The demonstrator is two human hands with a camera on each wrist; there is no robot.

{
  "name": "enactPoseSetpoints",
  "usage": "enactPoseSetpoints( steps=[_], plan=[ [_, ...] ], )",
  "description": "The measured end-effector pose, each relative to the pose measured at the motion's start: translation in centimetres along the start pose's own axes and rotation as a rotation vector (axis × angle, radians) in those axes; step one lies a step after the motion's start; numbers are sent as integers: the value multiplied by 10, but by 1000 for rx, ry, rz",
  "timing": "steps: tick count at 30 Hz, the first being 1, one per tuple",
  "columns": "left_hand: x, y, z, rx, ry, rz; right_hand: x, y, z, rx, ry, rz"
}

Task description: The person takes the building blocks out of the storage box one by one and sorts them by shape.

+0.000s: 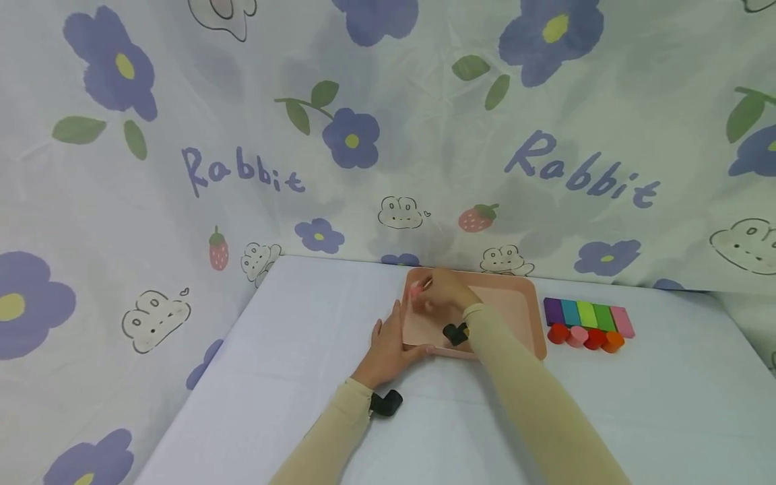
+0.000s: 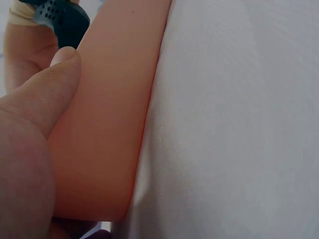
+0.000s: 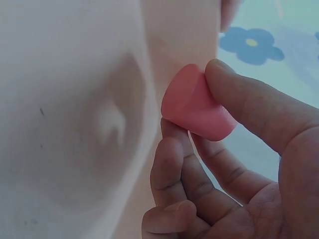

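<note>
A shallow pink tray (image 1: 494, 315) lies on the white table. At its left front corner rests my left hand (image 1: 384, 350), fingers straight along the left side and thumb against the front wall; the left wrist view shows the thumb on the tray's outer wall (image 2: 112, 99). Over the tray's far left part, my right hand (image 1: 445, 293) pinches a pink tapered round block (image 3: 199, 104) between thumb and fingers. In the right wrist view the block is tilted, held near the tray wall.
Right of the tray stands a row of colored rectangular blocks, with a purple block (image 1: 554, 312) at its left end and a pink one (image 1: 622, 322) at its right. Several round blocks, such as an orange one (image 1: 613, 342), sit in front. A patterned curtain (image 1: 412, 168) hangs behind.
</note>
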State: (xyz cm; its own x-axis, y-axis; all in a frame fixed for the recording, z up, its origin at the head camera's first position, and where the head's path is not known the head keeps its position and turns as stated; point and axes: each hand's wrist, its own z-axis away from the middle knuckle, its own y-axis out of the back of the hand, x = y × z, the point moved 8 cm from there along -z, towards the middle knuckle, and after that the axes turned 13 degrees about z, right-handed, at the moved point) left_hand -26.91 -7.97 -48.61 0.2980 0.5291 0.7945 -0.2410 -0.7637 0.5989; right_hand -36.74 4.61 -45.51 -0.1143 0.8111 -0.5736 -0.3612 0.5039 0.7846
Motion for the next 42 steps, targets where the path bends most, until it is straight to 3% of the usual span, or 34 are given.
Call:
enactPoseSetpoints(
  steps=[23,31,42],
  plan=[
    [1,1,2,-14,34,22,-8,24,33,94,149,-41],
    [0,0,4,-20,47,30,-1,27,48,113,112,-41],
    [3,1,4,-21,56,29,-2,38,66,231,116,6]
  ],
)
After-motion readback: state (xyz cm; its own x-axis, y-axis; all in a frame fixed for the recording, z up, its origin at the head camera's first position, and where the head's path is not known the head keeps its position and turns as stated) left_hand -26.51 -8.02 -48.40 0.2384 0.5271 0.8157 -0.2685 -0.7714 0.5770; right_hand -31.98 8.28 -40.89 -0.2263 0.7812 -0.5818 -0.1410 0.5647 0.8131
